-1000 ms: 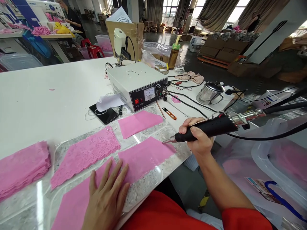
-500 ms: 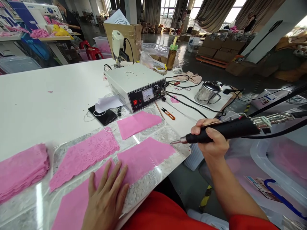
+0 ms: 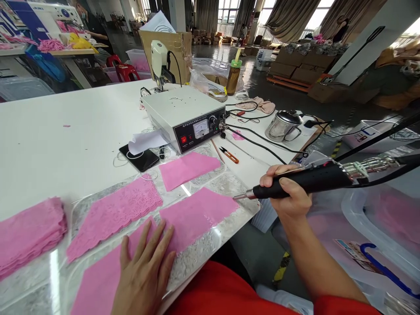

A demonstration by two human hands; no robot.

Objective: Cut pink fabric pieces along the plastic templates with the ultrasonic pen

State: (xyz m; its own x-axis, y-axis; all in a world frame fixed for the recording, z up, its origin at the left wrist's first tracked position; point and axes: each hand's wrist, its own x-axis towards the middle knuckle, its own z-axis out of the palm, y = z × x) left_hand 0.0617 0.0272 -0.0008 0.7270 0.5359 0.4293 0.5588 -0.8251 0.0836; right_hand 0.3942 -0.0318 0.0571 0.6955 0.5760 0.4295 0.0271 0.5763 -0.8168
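Black handpiece — metal tip leftward, slightly down, by pink panel's corner; right hand clasps it. Left hand — palm-down, fingers spread, gripping nothing.

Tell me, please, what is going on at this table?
A person in red grips a black handheld tool in the right hand, its metal tip at the right end of a pink fabric piece. The left hand rests spread out on pink fabric. Farther back stands a control box; stacked pink cloth lies at left.
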